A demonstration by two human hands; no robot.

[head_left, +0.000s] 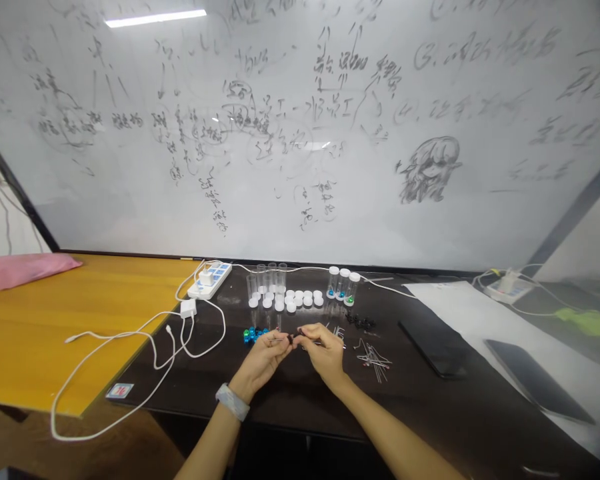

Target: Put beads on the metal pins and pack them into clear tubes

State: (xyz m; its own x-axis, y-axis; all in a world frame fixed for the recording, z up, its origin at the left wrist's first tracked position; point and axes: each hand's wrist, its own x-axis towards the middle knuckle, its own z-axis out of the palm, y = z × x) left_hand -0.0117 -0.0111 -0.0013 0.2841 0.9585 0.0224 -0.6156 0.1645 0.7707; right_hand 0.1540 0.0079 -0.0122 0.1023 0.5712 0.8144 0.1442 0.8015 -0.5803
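My left hand (264,357) and my right hand (326,352) meet over the dark table, fingertips almost touching. A thin metal pin (276,340) is pinched in the left fingers. Between the fingertips sits a small black piece (290,339), which the right fingers pinch as well; its exact shape is too small to make out. Blue and green shiny balls (253,335) lie just beyond the left hand. Short white sticks (338,333) are partly hidden behind the right hand. To its right are a loose pile of thin metal pins (376,361) and several small black pieces (361,323).
Clear tubes (272,275) stand at the back behind white caps (299,300). Three capped tubes (345,285) hold coloured balls. White cables (155,353) and a power strip (211,280) lie left; a black phone (433,348) and a grey one (537,380) lie right.
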